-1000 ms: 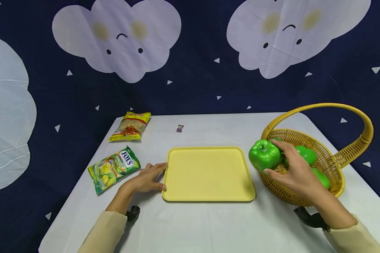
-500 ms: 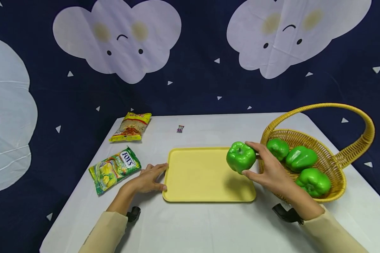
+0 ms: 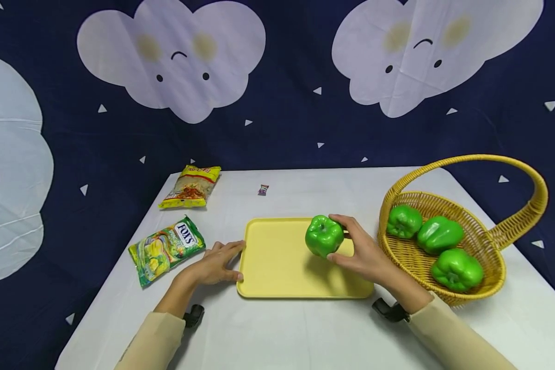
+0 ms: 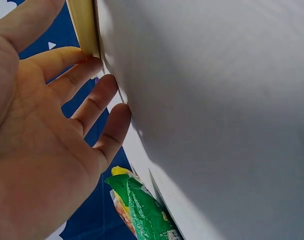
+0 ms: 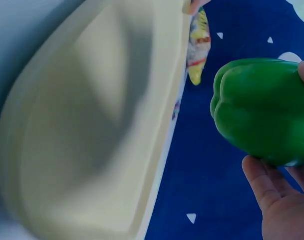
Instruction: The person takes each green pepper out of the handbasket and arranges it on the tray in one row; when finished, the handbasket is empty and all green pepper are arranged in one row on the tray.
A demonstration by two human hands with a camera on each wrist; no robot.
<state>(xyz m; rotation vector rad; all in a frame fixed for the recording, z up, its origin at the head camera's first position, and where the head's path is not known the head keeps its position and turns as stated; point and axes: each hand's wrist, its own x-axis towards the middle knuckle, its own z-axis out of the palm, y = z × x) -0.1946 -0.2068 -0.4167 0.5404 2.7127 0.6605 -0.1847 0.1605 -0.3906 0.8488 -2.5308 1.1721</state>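
Between thumb and fingers, my right hand point(image 3: 363, 252) grips a green bell pepper point(image 3: 324, 236) over the right half of the yellow tray point(image 3: 277, 259). The pepper casts a shadow on the tray, and the right wrist view shows a gap between the pepper point(image 5: 264, 110) and the tray's surface point(image 5: 77, 135). My left hand point(image 3: 215, 264) rests at the tray's left edge, its fingers extended and fingertips touching the rim. In the left wrist view the fingers of the left hand point(image 4: 57, 115) are spread, with nothing in the palm.
A wicker basket point(image 3: 413, 262) with a tall handle stands at the right and holds three green peppers point(image 3: 439, 234). On the left lie a green FOX'S candy bag point(image 3: 166, 249) and a yellow snack bag point(image 3: 191, 186). One small wrapped candy point(image 3: 263, 190) lies behind the tray.
My right hand has carried the bell pepper leftward from the basket's rim to over the tray. The left hand has stayed at the tray's left edge.
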